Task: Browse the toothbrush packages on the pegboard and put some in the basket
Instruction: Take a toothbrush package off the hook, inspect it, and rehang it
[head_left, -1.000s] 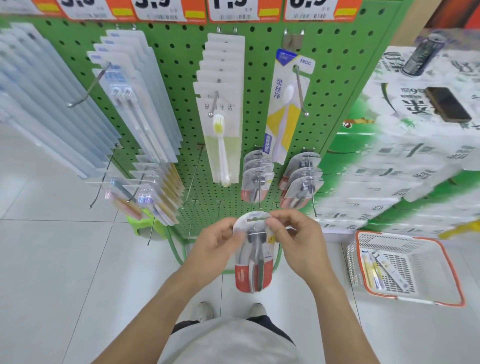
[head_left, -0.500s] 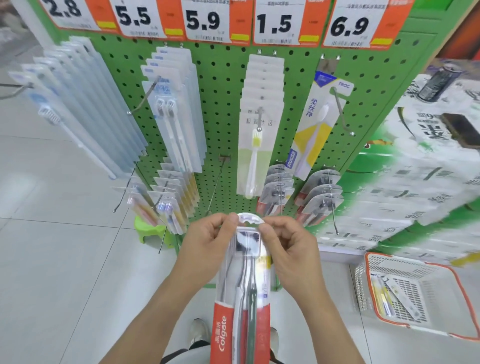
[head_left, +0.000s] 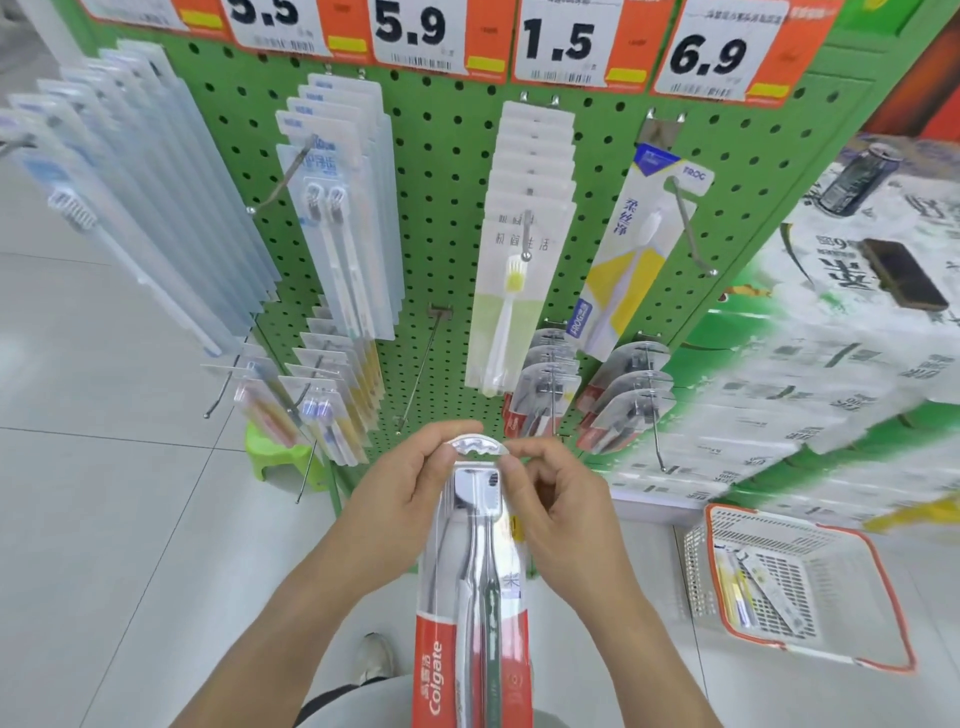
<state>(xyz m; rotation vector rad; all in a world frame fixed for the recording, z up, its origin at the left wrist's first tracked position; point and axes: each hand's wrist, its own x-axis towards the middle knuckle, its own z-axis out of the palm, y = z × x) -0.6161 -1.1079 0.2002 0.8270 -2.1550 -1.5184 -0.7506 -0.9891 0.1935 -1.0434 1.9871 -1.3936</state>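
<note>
Both hands are up in front of the green pegboard (head_left: 452, 218), and between them is a Colgate toothbrush package (head_left: 472, 597). The left hand (head_left: 400, 499) pinches the top left edge of the pack, thumb and fingers curled onto the clear plastic; the right hand (head_left: 561, 509) pinches the top right edge the same way, fingers curled in. The pack hangs upright from that grip, just below the pegboard's lower edge and apart from every hook.

And what a look at it: a rounded clear blister top with a scalloped hang slot, dark bristle heads showing right beneath it, two grey-silver handles running down side by side, and a red card at the bottom with the white Colgate name printed sideways. A small yellow patch peeks out at its right edge.

Behind it, along the pegboard's lower right, more packs with the same rounded tops hang on two hooks (head_left: 545, 384). Higher up hang a white pack with a yellow-bristled brush (head_left: 511, 301) and a yellow and white FROG pack (head_left: 628, 260). Orange and white price tags (head_left: 561, 41) line the top edge.

Down on the floor (head_left: 104, 519), to the right of the hands, sits the white basket (head_left: 878, 582) with its orange rim, a few packs (head_left: 753, 592) already lying inside.
</note>
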